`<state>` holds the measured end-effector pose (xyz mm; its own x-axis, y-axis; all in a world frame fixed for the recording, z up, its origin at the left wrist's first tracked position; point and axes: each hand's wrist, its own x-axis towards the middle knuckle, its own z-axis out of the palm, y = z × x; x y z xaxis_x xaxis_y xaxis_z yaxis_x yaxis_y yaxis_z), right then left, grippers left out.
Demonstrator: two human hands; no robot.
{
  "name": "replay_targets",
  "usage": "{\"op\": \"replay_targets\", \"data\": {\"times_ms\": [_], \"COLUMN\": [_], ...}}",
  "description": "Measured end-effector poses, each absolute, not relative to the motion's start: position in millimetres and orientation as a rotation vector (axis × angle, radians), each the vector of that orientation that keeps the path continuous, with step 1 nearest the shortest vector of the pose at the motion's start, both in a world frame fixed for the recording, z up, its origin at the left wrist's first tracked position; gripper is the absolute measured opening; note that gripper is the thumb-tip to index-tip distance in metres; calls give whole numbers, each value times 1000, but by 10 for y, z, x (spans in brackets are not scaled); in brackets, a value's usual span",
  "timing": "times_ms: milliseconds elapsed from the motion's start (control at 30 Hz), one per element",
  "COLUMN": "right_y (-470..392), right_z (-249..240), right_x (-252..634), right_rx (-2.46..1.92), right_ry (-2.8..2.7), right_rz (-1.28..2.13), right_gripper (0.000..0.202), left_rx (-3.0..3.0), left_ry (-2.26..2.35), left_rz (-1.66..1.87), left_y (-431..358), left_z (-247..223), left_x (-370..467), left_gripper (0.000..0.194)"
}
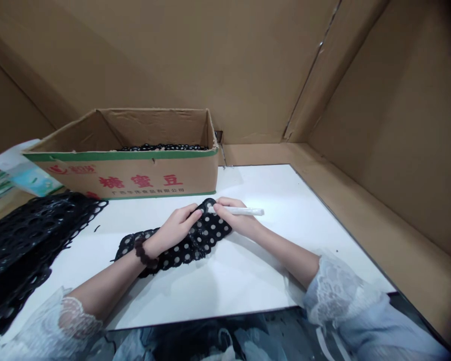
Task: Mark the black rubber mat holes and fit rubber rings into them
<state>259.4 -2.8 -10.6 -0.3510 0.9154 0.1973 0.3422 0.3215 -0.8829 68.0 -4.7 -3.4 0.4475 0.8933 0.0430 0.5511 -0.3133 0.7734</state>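
Note:
A black strip with rows of pale round spots or holes lies slantwise over the white board, its far end raised between both hands. My left hand is closed on the strip's upper left edge, thumb on top. My right hand is closed round a slim white pen-like tool, its back end pointing right. The tool's working tip is hidden by my fingers at the strip's far right corner, which those fingers also touch.
An open cardboard box with black perforated pieces in it stands behind. A heap of black perforated sheet covers the left side. Cardboard walls enclose the back and right of the white board.

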Motion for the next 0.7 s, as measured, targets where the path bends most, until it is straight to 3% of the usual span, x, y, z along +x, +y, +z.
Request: {"op": "replay_targets", "data": {"times_ms": [433,700], "right_y": [11,-17], "right_z": [-293,-210], "right_x": [2369,2498], "right_rx": [-1008,-1123], "right_ry": [-1965,-1700], "right_rz": [701,1107], "right_gripper": [23,33], "left_rx": [2497,2132], "left_ry": [1325,1364], "left_rz": [637,723], "left_y": [-178,-106], "left_z": [-81,-72], "left_x": [782,704], "left_gripper": [26,29]}}
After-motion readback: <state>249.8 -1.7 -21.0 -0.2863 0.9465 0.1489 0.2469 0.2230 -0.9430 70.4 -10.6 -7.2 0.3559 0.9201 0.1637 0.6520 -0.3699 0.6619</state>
